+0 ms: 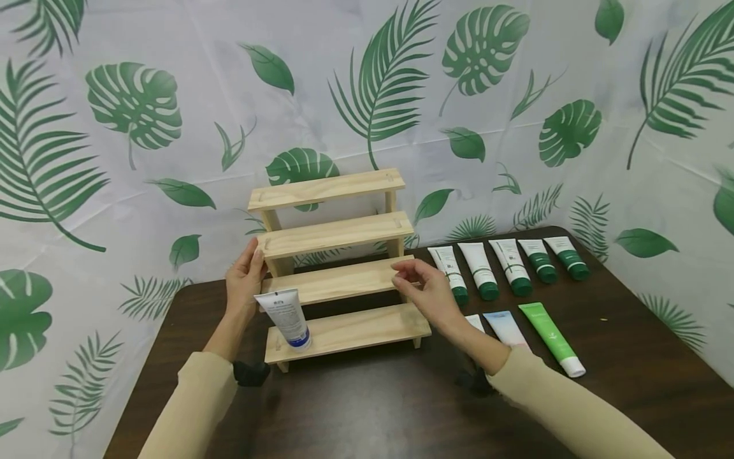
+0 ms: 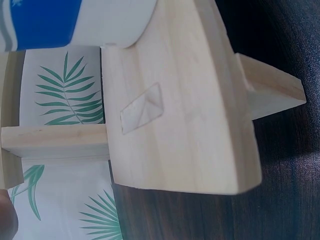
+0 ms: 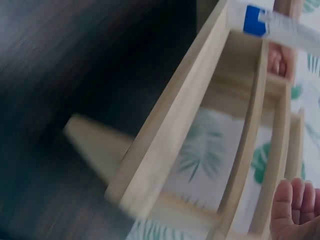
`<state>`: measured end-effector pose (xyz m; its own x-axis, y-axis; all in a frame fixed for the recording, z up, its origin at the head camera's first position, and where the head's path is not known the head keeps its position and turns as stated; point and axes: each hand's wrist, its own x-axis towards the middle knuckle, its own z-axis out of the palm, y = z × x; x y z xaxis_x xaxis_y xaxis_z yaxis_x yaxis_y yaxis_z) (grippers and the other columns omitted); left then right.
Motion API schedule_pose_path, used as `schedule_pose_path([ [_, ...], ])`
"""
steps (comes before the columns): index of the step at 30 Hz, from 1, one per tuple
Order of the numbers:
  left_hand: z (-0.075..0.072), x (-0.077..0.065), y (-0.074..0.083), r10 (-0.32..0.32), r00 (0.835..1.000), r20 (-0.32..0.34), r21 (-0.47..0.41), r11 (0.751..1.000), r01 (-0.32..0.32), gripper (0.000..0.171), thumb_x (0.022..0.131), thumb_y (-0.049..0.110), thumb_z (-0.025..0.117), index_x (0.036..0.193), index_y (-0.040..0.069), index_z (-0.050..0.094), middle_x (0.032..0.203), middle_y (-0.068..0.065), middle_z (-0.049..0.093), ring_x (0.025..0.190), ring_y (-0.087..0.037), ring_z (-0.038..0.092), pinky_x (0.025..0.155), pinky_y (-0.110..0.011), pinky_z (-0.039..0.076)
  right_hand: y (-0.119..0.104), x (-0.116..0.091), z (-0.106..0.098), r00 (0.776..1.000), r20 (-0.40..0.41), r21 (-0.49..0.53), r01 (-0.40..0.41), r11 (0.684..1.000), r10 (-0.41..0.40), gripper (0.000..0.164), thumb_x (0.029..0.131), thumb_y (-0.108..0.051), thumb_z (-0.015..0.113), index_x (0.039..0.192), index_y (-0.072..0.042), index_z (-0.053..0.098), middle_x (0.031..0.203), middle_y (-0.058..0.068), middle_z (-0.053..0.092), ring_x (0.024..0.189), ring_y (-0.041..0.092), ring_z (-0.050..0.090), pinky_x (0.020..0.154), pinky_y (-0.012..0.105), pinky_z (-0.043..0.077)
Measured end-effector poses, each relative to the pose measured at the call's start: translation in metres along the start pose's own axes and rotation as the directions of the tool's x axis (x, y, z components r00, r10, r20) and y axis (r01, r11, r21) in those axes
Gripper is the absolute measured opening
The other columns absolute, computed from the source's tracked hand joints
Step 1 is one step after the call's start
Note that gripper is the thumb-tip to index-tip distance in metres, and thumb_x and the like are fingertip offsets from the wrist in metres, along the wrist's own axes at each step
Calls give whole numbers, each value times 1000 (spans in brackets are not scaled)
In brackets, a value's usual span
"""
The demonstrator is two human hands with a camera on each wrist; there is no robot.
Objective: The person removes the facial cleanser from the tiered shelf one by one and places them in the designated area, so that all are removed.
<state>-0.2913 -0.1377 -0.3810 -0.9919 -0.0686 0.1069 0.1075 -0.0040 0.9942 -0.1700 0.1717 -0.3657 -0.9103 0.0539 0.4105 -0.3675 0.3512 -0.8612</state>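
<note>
A four-tier wooden display rack [image 1: 344,278] stands on the dark table. My left hand [image 1: 243,274] grips its left side near the second tier from the top, thumb toward the front; in the left wrist view only a bit of that hand shows at the edge. A white squeeze tube [image 1: 287,317] with a blue band near its cap stands at the left end of the lowest tier, and the right wrist view shows its blue band [image 3: 255,21] too. At the rack's right end, my right hand [image 1: 427,290] has loosely bent fingers and holds nothing.
Right of the rack lie several white tubes with green caps [image 1: 520,285] in a row. Before them are a bright green tube [image 1: 550,335] and a blue-and-pink tube [image 1: 504,326], partly behind my right forearm. A leaf-print cloth [image 1: 218,83] hangs close behind the table.
</note>
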Motion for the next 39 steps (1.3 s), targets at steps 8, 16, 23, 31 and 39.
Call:
schedule_pose_path([
  [8, -1, 0, 0, 5, 1000, -5, 3, 1000, -5, 50, 98, 26, 48, 145, 13, 37, 149, -6, 36, 132, -23, 41, 105, -26, 39, -18, 2, 46, 996, 83, 147, -23, 989, 11, 26, 86, -7, 68, 110, 2, 64, 93, 16, 65, 84, 12, 61, 71, 19, 56],
  [16, -1, 0, 0, 21, 1000, 5, -25, 999, -21, 49, 98, 23, 47, 144, 11, 37, 149, -6, 36, 132, -23, 41, 105, -26, 39, -27, -1, 86, 987, 160, 232, -33, 972, -5, 31, 84, -6, 70, 112, 2, 61, 100, 20, 64, 90, 22, 64, 78, 23, 58],
  [23, -1, 0, -1, 25, 1000, 7, -26, 999, -25, 49, 98, 23, 48, 144, 11, 37, 149, -5, 36, 132, -23, 41, 105, -26, 40, -31, -3, 108, 978, 210, 266, -54, 962, -3, 35, 83, -4, 70, 115, 3, 58, 104, 24, 62, 96, 33, 63, 82, 22, 56],
  [31, -1, 2, -3, 18, 1000, -5, -5, 1000, -18, 50, 98, 26, 48, 144, 12, 37, 149, -4, 36, 132, -22, 42, 103, -24, 41, -31, -4, 123, 970, 241, 278, -60, 959, -9, 39, 82, -2, 71, 117, 4, 57, 105, 23, 60, 99, 34, 61, 84, 25, 56],
  [39, -2, 3, -4, 17, 1000, -1, -11, 1000, -17, 49, 99, 25, 48, 145, 12, 36, 149, -3, 36, 131, -22, 42, 103, -23, 41, -31, -4, 134, 968, 250, 289, -92, 953, 18, 39, 81, 0, 71, 118, 3, 57, 107, 21, 60, 100, 33, 60, 85, 25, 56],
])
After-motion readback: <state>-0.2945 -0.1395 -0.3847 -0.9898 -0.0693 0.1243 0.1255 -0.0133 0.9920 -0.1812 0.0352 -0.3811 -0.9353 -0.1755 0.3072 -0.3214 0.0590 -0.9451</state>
